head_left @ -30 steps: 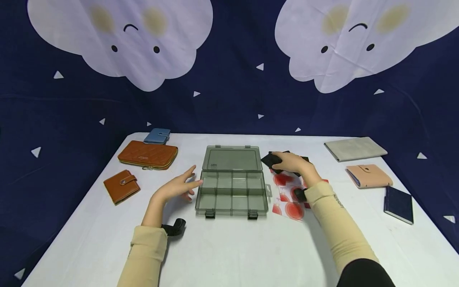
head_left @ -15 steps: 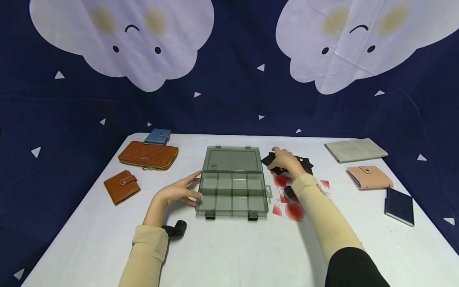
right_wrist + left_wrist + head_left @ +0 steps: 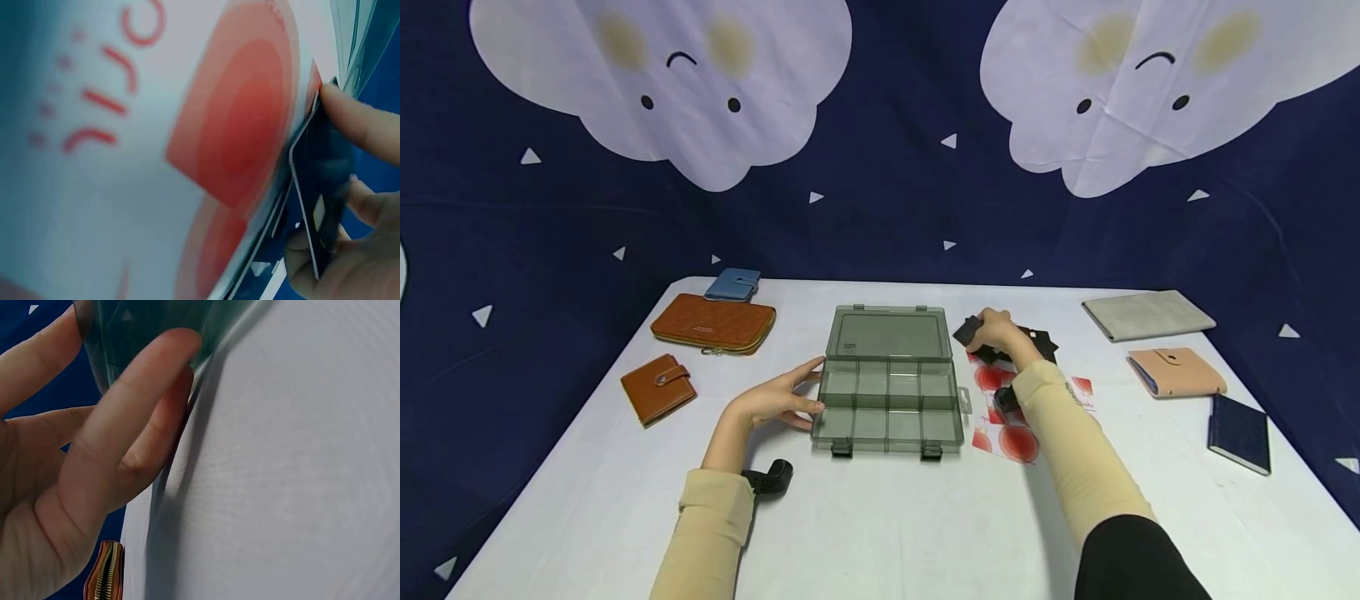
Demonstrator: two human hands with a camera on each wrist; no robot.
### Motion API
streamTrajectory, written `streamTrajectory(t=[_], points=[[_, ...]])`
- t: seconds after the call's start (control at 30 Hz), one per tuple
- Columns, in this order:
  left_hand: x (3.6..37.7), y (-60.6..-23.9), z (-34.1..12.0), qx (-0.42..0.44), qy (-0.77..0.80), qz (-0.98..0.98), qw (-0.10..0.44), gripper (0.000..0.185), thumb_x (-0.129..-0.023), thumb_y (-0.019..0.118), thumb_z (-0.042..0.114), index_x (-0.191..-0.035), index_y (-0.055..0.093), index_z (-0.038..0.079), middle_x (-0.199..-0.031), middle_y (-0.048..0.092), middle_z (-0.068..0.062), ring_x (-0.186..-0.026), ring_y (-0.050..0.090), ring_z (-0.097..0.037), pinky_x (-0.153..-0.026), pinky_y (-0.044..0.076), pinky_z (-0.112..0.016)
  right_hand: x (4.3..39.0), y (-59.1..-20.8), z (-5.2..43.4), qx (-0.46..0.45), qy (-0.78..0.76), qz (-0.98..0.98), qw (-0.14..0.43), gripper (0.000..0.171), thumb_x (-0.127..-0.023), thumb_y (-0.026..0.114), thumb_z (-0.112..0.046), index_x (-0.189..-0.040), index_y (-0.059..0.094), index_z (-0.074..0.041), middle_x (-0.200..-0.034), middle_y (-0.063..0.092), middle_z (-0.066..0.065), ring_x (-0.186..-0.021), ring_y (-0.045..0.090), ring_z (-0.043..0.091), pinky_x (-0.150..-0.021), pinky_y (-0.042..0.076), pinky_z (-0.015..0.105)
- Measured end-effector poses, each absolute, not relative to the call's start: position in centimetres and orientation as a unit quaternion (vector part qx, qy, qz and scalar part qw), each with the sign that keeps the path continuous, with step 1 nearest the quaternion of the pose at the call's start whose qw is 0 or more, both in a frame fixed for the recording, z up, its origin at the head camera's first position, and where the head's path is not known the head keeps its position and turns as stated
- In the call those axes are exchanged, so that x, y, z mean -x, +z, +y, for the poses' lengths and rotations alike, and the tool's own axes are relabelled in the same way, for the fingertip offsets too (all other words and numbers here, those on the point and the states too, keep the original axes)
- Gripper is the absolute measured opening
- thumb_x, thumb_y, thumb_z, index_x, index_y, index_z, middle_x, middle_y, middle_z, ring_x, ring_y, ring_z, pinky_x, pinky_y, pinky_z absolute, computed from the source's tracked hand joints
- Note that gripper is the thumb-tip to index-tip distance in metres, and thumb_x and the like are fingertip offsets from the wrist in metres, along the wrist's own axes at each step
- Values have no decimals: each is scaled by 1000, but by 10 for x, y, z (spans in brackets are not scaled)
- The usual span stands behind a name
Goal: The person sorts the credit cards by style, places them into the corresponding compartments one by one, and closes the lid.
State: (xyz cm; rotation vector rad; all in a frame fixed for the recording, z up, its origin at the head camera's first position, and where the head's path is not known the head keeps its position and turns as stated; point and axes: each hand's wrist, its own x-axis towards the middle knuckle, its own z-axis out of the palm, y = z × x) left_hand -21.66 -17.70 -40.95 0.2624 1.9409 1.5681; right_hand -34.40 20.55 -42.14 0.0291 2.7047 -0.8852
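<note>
A smoky clear compartment box (image 3: 887, 400) lies open mid-table with its lid (image 3: 887, 333) laid back. My left hand (image 3: 775, 398) rests against the box's left wall, the fingers (image 3: 144, 394) fairly straight on the clear plastic (image 3: 144, 331). Behind the box's right side, my right hand (image 3: 996, 329) pinches a thin black card (image 3: 967, 332) between thumb and fingers (image 3: 356, 119); the card (image 3: 319, 187) stands on edge. A black wallet (image 3: 1039, 342) lies under that hand, on a white sheet with red dots (image 3: 1007, 442), which fills the right wrist view (image 3: 237, 125).
On the left of the white table (image 3: 587, 500) lie a brown zip wallet (image 3: 711, 323), a small blue wallet (image 3: 732, 284) and a brown snap wallet (image 3: 657, 389). On the right lie a grey pouch (image 3: 1146, 314), a pink wallet (image 3: 1176, 372) and a navy booklet (image 3: 1238, 433).
My left hand has come in against the box's left wall. My right hand has shifted slightly left and back over the black wallet, taking a card between its fingers.
</note>
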Motion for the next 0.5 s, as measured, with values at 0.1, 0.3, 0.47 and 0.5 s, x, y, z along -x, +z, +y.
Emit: streamTrajectory(t=[0.1, 0.3, 0.47, 0.5], points=[[217, -410, -177, -95, 593, 735, 315, 90, -85, 63, 1, -150, 2, 16, -151, 5, -23, -93, 60, -22, -73, 56, -38, 369, -451, 222, 7, -371, 920, 125, 58, -71, 77, -12, -118, 45, 1, -109, 47, 27, -83, 55, 33, -62, 53, 40], [217, -410, -178, -100, 593, 733, 317, 91, -85, 63, 2, -150, 0, 15, -151, 3, -25, -96, 60, -23, -74, 56, -38, 343, -420, 209, -2, -427, 899, 96, 43, -84, 58, -1, -122, 39, 3, -110, 49, 29, -78, 55, 31, -53, 50, 37], [216, -410, -178, -96, 597, 730, 318, 91, -85, 62, 1, -150, 1, 15, -151, 3, -24, -94, 60, -23, -74, 56, -38, 311, -381, 193, 7, -419, 905, 81, 52, -87, 53, 2, -134, 32, 3, -127, 40, 33, -97, 49, 36, -68, 50, 42], [216, -410, -178, -94, 598, 730, 318, 90, -85, 62, 0, -150, 1, 16, -151, 3, -23, -94, 60, -23, -74, 56, -37, 310, -378, 192, 15, -420, 904, 74, 53, -87, 53, 2, -136, 32, 2, -131, 38, 32, -103, 48, 38, -75, 49, 44]])
